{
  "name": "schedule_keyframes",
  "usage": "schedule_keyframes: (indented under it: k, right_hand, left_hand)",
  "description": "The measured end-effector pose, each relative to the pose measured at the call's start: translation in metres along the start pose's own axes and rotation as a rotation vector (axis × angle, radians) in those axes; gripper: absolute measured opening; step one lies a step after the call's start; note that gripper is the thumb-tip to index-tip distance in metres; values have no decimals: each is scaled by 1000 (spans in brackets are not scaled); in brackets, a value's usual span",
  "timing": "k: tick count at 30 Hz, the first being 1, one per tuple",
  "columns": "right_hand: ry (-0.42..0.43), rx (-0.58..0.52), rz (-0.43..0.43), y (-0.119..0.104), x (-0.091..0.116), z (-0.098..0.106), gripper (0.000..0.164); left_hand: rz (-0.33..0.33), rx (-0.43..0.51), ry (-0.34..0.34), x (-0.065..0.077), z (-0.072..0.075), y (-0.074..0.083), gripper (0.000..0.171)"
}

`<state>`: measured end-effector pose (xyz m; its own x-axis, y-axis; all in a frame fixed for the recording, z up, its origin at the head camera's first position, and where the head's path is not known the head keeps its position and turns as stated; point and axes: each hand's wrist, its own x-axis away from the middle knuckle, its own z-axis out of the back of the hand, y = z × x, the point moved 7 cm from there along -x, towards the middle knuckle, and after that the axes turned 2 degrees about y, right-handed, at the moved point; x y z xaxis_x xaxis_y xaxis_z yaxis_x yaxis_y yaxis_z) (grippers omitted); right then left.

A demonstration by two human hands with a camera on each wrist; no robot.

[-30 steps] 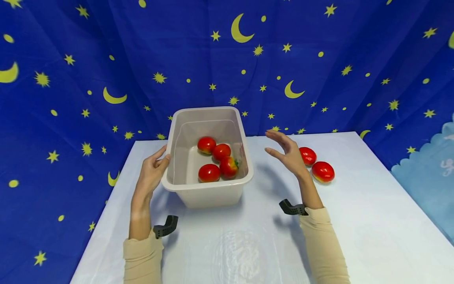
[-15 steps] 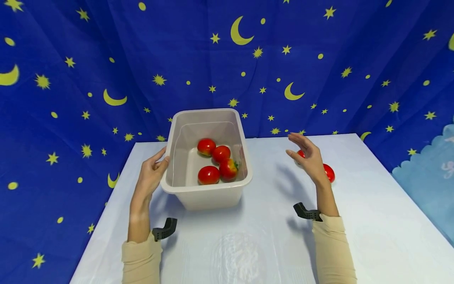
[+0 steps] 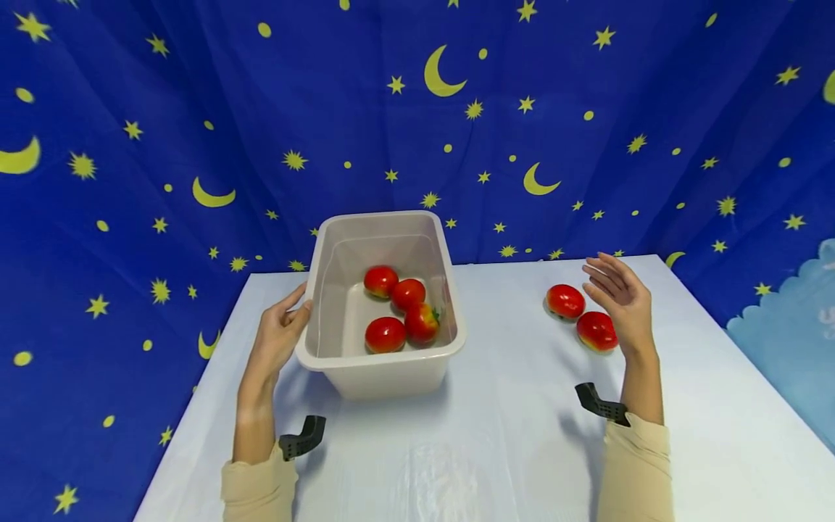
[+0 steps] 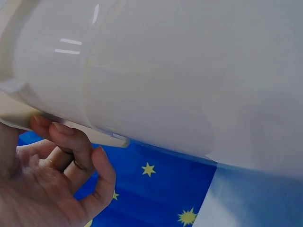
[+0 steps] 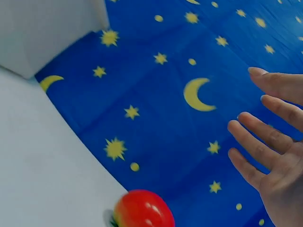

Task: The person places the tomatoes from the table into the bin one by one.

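Observation:
A light grey plastic bin (image 3: 385,373) stands on the left half of the table, with several red tomatoes (image 3: 407,295) inside. My left hand (image 3: 275,337) grips its left rim, thumb on top; in the left wrist view the fingers (image 4: 75,146) curl under the rim. Right of the bin, two more tomatoes lie on the table: a rear tomato (image 3: 565,301) and a front tomato (image 3: 596,331). Just right of them is my raised right hand (image 3: 622,308), its fingers relaxed and holding nothing. In the right wrist view a tomato (image 5: 144,210) shows below the spread fingers.
The white table (image 3: 509,406) extends in front of the bin and off to the right. A blue star-and-moon curtain (image 3: 365,116) hangs close behind the table and along its left side. Each wrist carries a black camera mount (image 3: 303,437).
My right hand has moved right, passing over the two loose tomatoes, which show fully again. The left hand keeps its grip on the bin. The head view has tipped slightly upward.

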<state>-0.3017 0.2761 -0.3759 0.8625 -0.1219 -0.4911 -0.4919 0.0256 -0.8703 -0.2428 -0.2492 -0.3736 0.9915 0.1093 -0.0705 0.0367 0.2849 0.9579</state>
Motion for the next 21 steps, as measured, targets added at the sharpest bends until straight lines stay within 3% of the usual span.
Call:
schedule_keyframes:
  k: [14, 17, 21]
  right_hand:
    - [177, -122, -106, 19, 15, 50, 58]
    - [165, -66, -164, 26, 16, 55, 59]
    - [94, 137, -267, 38, 18, 59, 64]
  left_hand:
    - [-8, 2, 7, 1, -3, 1, 52]
    - [-5, -9, 5, 1, -2, 0, 53]
    - [4, -26, -1, 1, 0, 0, 54]
